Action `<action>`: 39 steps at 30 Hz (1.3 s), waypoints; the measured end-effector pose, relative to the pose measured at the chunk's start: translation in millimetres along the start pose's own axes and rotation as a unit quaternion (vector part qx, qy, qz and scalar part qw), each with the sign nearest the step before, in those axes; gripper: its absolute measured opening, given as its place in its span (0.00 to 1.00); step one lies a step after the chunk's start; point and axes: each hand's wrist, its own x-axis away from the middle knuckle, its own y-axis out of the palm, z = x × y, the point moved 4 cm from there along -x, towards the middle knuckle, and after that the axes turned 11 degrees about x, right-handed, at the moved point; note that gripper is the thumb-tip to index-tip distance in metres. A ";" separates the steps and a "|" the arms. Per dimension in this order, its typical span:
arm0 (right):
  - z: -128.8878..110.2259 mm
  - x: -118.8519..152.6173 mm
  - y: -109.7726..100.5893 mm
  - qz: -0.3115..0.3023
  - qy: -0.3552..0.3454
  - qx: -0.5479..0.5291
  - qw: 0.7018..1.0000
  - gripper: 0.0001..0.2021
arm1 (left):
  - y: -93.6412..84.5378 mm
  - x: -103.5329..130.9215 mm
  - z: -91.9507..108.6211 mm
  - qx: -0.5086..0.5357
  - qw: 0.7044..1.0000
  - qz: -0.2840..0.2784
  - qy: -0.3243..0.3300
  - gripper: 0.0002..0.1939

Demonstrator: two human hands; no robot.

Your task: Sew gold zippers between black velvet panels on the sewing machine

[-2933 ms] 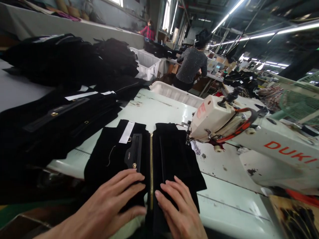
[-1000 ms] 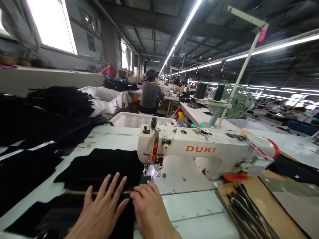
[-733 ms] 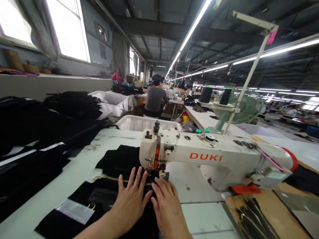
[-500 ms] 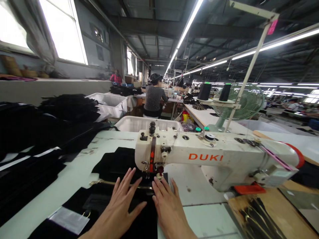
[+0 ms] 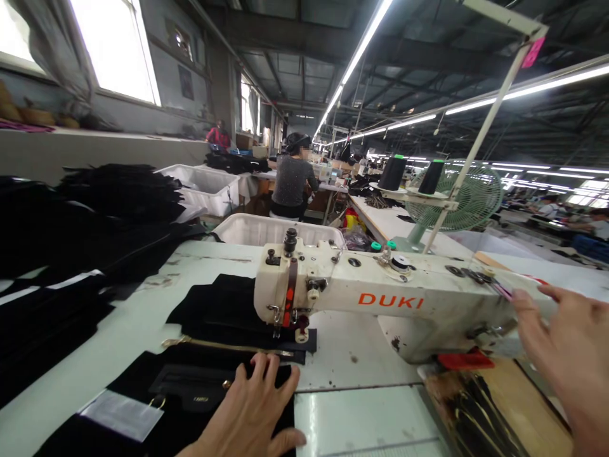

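My left hand (image 5: 254, 403) lies with fingers spread on a black fabric piece (image 5: 137, 374), just below a zipper with gold teeth (image 5: 223, 346). That piece bears a black flap, a gold ring and a pale plastic-like patch (image 5: 122, 414). The zipper's right end lies near the presser foot (image 5: 277, 331) of a white sewing machine (image 5: 342, 285), beside another black piece (image 5: 214, 304). My right hand (image 5: 566, 343) is raised at the machine's right end, thumb and forefinger apart, close to a thin pink tool (image 5: 502, 291). The hand hides most of that tool; contact is unclear.
Black fabric stacks (image 5: 118, 197) fill the left side. A white bin (image 5: 280, 228) stands behind the machine. Zippers lie in a wooden tray (image 5: 518, 393) at lower right. Thread cones (image 5: 392, 172) and a green fan (image 5: 469, 197) stand behind; a person (image 5: 292, 181) sits further off.
My right hand has left the fabric by the presser foot and risen to the machine's right end. My left hand has moved slightly down and right, uncovering the flap and more of the zipper.
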 end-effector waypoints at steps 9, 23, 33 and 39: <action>42.3 -6.9 30.9 -0.223 0.157 0.081 0.959 0.21 | -23.1 -8.5 -20.8 0.035 0.996 0.076 -0.038 0.17; -257.4 165.3 4.8 -0.100 -0.352 -0.339 0.867 0.17 | -22.0 -23.1 -65.9 0.162 0.978 0.095 -0.094 0.02; -271.7 149.1 37.4 -0.163 -0.390 -0.281 0.862 0.19 | -38.3 -40.5 -75.3 0.163 0.976 0.087 -0.115 0.06; -263.1 141.5 32.0 -0.197 -0.326 -0.222 0.897 0.14 | -33.1 -40.8 -76.5 0.172 0.977 0.085 -0.093 0.05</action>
